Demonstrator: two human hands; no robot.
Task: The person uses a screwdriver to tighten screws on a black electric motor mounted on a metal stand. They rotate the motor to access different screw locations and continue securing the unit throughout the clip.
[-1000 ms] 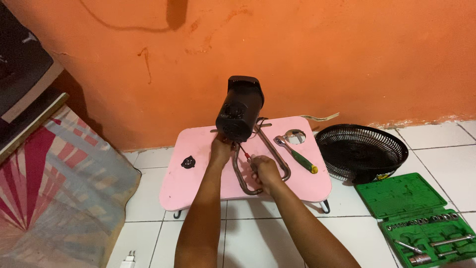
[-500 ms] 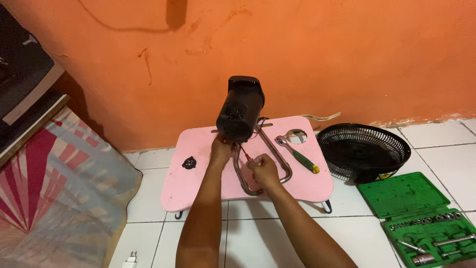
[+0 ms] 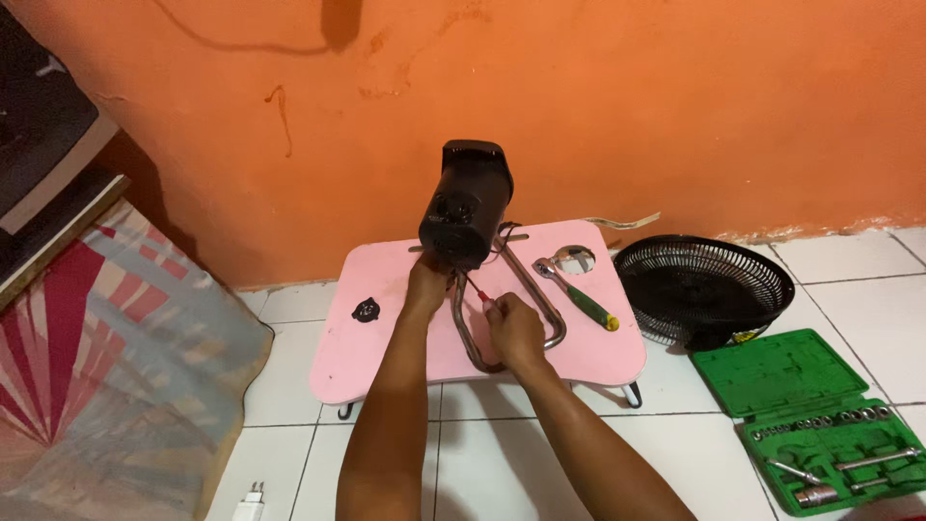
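Pink table – L hand on fan motor, R hand w/ screwdriver

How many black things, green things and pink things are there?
Black: 3 – motor, knob, fan grille
Green: 2 – screwdriver, tool case
Pink: 1 – table
Total: 6

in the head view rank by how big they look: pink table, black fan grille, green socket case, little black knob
1. Pink rectangular low table
2. Open green plastic socket case; nearer the camera, so unsure against the grille
3. Round black wire fan grille
4. Small black round knob
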